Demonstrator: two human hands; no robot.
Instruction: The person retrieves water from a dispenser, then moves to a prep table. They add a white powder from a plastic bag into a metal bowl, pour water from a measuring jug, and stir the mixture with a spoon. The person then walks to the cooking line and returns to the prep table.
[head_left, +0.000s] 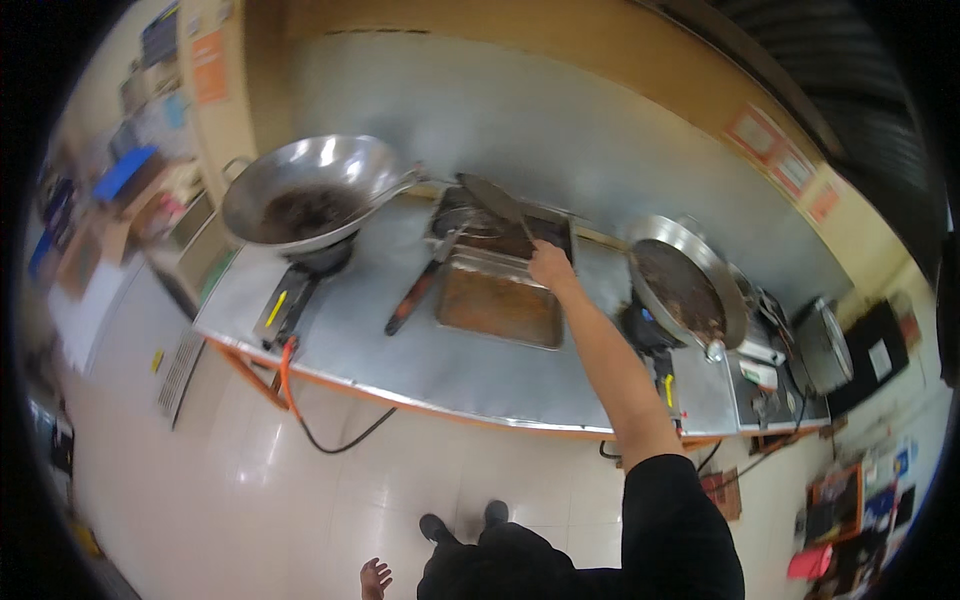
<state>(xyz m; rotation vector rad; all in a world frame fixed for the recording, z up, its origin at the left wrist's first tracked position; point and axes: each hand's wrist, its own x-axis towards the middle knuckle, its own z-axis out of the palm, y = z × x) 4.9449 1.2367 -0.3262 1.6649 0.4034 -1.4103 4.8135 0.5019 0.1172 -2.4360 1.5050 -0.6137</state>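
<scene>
My right hand (549,265), reaching over the metal counter, is closed round the handle of a dark, broad-headed skimmer (489,197). Its head is over the far one of two rectangular metal trays; that far tray (562,228) has dark contents and another utensil in it. The near tray (551,331) holds a brownish layer and lies just below my right hand. To its left, a spatula (412,296) with a dark and orange handle leans on the trays' edge. My left hand (375,578) hangs low beside my body, fingers loosely apart, with nothing in it.
A large wok (350,160) with dark liquid and a ladle sits on a burner at left. Another wok (730,290) of dark liquid stands at right. An orange hose (286,372) hangs off the counter front. A lidded pot (822,345) is far right.
</scene>
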